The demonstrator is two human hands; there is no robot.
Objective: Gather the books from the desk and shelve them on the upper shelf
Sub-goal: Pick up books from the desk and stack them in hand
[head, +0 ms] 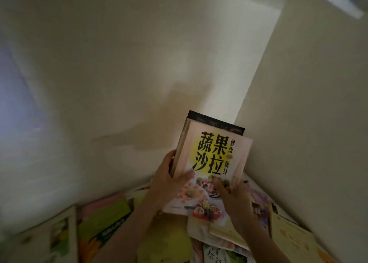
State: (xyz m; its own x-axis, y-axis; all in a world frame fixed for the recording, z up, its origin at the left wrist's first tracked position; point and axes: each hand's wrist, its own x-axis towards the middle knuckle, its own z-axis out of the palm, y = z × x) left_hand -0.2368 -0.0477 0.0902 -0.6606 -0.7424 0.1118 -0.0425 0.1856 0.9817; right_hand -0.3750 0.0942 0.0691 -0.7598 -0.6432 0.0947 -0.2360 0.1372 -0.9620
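Head view, tilted up toward a wall corner. Much of the frame is blurred.

Step in hand, as I read it: the gathering phase, on the way to a lift. Both hands hold a small bundle of books raised off the desk, the front one a pale pink paperback cookbook with a yellow disc, bold black Chinese title and salad photos [211, 167]. Behind it a dark-topped book [216, 122] stands taller, its upper edge showing above the pink cover. I cannot count how many volumes sit in the bundle.

Grip: left hand [169, 181] wraps the spine side of the bundle, thumb laid across the front cover, fingers curled round the back. Right hand [234, 201] clasps the lower right corner, thumb on the cover over the food photo. The bundle is upright, leaning slightly away from me, held between the two hands, which grip only its lower half.

Below, more loose books lie scattered and overlapping on the desk: a lime green one [105, 213] to the left, a cream yellow one [292, 237] at right, others under the forearms.

No shelf is visible in this frame; only the cream plaster wall [119, 63].

Next move, my judgement: either add more from the scatter or carry the bundle upward. The top half is unsupported, so the back book may slide or fan out unless the hands squeeze evenly.
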